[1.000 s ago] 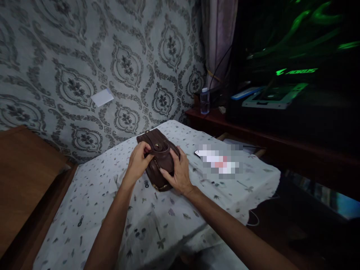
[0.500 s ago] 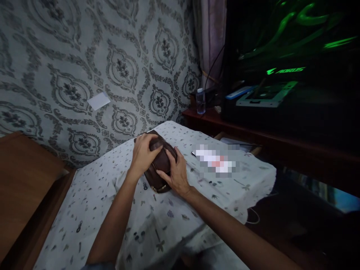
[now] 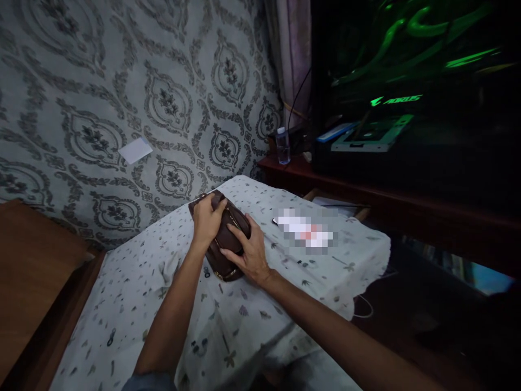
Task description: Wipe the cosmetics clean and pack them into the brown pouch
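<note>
A small dark brown bag (image 3: 224, 238) with gold-coloured chain or zip trim lies on a white cloth printed with small leaves. My left hand (image 3: 207, 221) grips its far left part, fingers over the top and thumb on the upper face. Around the right side is my right hand (image 3: 254, 253), its thumb and forefinger spread across the bag's face and the other fingers along the far edge. Both hands hide parts of the bag, and its inside cannot be seen.
Right of the bag lies a blurred-out phone-like object (image 3: 305, 228) on the cloth-covered surface (image 3: 350, 255). Behind stand a clear bottle (image 3: 283, 146) and a dark case (image 3: 391, 163) with green lights. A wooden panel (image 3: 36, 271) is at left, beside the patterned wall (image 3: 171, 49).
My left hand has shifted toward the bag's left edge, its thumb drawn back, exposing more of the gold trim. My right hand keeps its hold. The view has turned slightly right.
</note>
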{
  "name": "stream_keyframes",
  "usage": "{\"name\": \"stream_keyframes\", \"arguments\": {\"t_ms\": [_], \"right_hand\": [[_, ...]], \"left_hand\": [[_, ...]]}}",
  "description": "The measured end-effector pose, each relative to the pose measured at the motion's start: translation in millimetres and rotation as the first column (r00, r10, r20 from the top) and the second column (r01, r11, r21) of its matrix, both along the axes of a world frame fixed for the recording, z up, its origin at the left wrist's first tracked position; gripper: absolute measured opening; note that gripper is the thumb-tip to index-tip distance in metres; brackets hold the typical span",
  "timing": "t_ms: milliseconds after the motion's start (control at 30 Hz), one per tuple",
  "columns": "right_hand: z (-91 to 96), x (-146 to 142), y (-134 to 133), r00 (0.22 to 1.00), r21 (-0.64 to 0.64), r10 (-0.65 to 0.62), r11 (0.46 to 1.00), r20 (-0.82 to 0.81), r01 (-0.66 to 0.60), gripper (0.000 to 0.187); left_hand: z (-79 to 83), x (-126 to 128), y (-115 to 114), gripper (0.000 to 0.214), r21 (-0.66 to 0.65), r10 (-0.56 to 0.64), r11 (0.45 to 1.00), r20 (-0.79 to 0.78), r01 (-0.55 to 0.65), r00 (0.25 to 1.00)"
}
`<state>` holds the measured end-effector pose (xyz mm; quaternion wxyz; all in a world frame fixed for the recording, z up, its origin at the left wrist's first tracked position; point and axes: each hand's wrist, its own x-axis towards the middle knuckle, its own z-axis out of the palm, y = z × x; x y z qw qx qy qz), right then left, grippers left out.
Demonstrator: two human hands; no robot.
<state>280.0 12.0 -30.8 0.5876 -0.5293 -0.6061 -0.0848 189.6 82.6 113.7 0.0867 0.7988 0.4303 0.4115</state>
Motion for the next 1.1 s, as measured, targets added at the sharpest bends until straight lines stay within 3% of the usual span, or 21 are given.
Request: {"name": "stream_keyframes", "arguments": {"t_ms": [300, 533, 733, 933, 1100], "right_hand": [[1.1, -1, 0, 1.000, 0.076, -0.023, 0.997, -0.006, 0.023, 0.056], [0.7, -1, 1, 1.000, 0.015, -0.012, 1.000, -0.013, 0.013, 0.058], [-0.6, 0, 2, 1.000, 0.035, 0.005, 0.999, -0.016, -0.005, 0.059], [1.9, -1, -1, 1.000, -0.028, 0.006, 1.000, -0.008, -0.006, 0.061], [2.6, 5, -10, 0.996, -0.087, 0.090, 0.992, -0.008, -0.090, 0.062]], "left_hand": [[-2.2, -4, -5, 0.019, -0.060, -0.131, 0.989, 0.079, 0.136, 0.988], [2.6, -8, -12, 0.020, -0.076, -0.216, 0.973, 0.045, 0.219, 0.975], [3.4, -9, -13, 0.022, -0.100, -0.274, 0.956, 0.042, 0.276, 0.961], [6.3, -13, -8, 0.016, -0.141, -0.254, 0.956, 0.053, 0.259, 0.966], [8.5, -41, -12, 0.007, -0.037, -0.129, 0.991, -0.003, 0.129, 0.992]]}}
